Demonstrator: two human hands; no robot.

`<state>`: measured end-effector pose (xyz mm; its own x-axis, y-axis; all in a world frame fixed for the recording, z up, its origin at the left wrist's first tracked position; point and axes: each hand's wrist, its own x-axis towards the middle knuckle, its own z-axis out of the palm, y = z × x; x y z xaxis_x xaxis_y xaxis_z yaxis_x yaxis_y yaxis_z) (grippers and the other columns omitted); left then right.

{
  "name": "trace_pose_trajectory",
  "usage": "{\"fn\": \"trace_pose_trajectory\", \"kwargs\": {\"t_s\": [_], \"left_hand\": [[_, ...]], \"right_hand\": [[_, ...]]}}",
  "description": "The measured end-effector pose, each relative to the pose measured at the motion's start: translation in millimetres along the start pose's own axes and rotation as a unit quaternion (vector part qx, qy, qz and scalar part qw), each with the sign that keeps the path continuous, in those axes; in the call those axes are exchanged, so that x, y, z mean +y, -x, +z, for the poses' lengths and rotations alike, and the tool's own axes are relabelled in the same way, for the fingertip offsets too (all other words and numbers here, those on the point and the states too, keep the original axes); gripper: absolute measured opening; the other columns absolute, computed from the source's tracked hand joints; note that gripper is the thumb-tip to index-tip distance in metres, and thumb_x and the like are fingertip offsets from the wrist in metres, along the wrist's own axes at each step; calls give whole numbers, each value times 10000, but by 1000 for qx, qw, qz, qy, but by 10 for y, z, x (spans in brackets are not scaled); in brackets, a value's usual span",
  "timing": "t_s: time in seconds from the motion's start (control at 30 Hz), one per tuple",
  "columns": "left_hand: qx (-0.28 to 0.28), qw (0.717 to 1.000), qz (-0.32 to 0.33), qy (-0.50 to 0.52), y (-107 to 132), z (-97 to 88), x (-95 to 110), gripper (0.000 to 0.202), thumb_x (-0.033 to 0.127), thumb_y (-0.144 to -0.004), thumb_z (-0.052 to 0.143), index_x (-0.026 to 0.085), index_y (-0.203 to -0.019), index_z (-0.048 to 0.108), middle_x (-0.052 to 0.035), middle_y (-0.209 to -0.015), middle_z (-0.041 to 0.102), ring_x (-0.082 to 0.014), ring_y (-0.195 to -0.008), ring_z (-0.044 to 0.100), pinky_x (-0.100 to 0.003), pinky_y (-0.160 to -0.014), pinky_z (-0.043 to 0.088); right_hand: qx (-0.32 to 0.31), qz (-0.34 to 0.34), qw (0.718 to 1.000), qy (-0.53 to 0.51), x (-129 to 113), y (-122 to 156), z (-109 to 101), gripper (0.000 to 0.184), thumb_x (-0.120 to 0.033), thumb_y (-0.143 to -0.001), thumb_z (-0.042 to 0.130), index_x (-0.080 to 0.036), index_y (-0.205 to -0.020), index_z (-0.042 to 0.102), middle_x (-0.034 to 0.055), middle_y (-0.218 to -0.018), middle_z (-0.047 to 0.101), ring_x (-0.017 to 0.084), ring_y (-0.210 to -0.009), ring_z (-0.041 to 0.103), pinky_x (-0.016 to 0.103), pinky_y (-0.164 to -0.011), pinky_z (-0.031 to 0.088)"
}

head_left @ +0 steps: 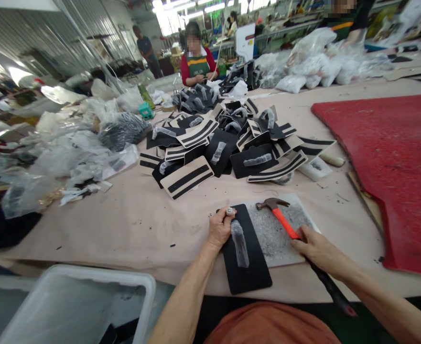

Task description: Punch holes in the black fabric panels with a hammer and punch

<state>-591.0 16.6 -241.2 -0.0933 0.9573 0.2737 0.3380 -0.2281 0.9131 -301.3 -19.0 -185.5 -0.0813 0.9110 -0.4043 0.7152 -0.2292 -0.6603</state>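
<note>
Pinches a punch-like tool (229,210) in the tightly curled left hand (220,227) over the eleven o'clock end of a black panel (255,260); wraps the right hand (315,246) round a claw hammer (285,222) at its two o'clock. Apparently lines up a strike, calling for an upright, steady hold.

Reaches forward with the left forearm (188,289) and the right forearm (378,291), both bare. Slants the left one upward and inward from the bottom of the view, nearly straight through the left wrist (213,247). Curls the left hand (219,229) into a compact, firm clasp. Extends the right one inward from the lower right corner, at a flatter slant. Turns the back of the right hand (316,246) upward, with fingers (302,232) wrapped in a firm grip, partly out of sight underneath. Holds both hands apart, with the left slightly farther forward.
</note>
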Motion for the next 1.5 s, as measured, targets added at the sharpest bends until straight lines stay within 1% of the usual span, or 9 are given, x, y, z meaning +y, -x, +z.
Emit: {"fn": "trace_pose_trajectory", "kwargs": {"t_s": [0.13, 0.37, 0.5, 0.7, 0.8, 0.97, 1.27, 1.4, 1.5], "left_hand": [[-1, 1000, -6, 14, -18, 9, 2, 163, 203, -884, 599, 239, -963, 738, -43, -942, 785, -190, -846, 725, -308, -811, 564], [-5, 1000, -4, 15, -16, 5, 1, 172, 211, -892, 596, 231, -978, 743, -53, -940, 782, -193, -842, 720, -307, -816, 551], [-12, 1000, 7, -1, -1, 7, -20, 179, 191, -889, 582, 233, -945, 747, -44, -877, 769, -191, -801, 703, -291, -763, 533], [-13, 999, -18, 33, 2, 18, -33, 202, 177, -864, 606, 251, -980, 753, -48, -958, 775, -205, -895, 707, -317, -861, 531], [-17, 999, -28, 39, -3, 4, -5, 188, 190, -863, 612, 250, -966, 756, -50, -937, 774, -210, -872, 704, -321, -856, 533], [-23, 1000, -15, 6, -3, -15, 17, 201, 183, -883, 572, 251, -934, 755, -46, -864, 765, -205, -801, 693, -313, -791, 530], [-25, 999, -27, 19, -38, -2, 44, 196, 158, -864, 584, 244, -941, 743, -41, -894, 776, -203, -826, 715, -307, -804, 550], [-29, 1000, -8, -9, -50, -18, 72, 176, 169, -878, 584, 241, -931, 735, -46, -902, 774, -202, -842, 713, -303, -792, 545], [-32, 999, -10, -12, -38, -32, 60, 171, 184, -884, 586, 242, -942, 736, -39, -906, 773, -195, -844, 712, -296, -795, 538]], "right_hand": [[-109, 83, 967, -216, -485, 142, -36, 237, -471, -852, 437, -236, -825, 426, -49, -642, 410, 98, -429, 312, 231, -384, 304], [180, -242, 953, 39, -1040, 151, -112, 392, -559, -966, 320, -233, -786, 443, -17, -565, 444, 134, -467, 398, 276, -473, 250], [97, -264, 927, 250, -1000, 48, -119, 324, -448, -975, 349, -221, -780, 474, 3, -528, 469, 132, -409, 339, 332, -496, 117], [253, -303, 916, 70, -1393, 263, -398, 342, -494, -1011, 330, -240, -825, 465, -12, -570, 488, 136, -455, 412, 289, -484, 260], [283, -321, 902, 58, -1272, 236, -306, 345, -469, -1017, 308, -235, -823, 470, -2, -570, 494, 139, -458, 427, 288, -489, 276], [54, -243, 925, 287, -610, -27, -127, 322, -468, -985, 369, -225, -833, 514, 12, -534, 521, 149, -414, 382, 328, -513, 96], [53, -99, 966, 233, 50, -197, -155, 414, -436, -1002, 274, -216, -768, 535, 53, -631, 560, 217, -567, 563, 319, -550, 360], [178, -209, 913, 302, -193, -155, -52, 287, -351, -940, 448, -161, -1068, 621, 163, -1015, 619, 306, -892, 618, 405, -732, 477], [103, -347, 916, 174, -635, -151, 238, 386, -223, -911, 494, -194, -1294, 531, 139, -1266, 552, 270, -1118, 563, 405, -949, 473]]}}
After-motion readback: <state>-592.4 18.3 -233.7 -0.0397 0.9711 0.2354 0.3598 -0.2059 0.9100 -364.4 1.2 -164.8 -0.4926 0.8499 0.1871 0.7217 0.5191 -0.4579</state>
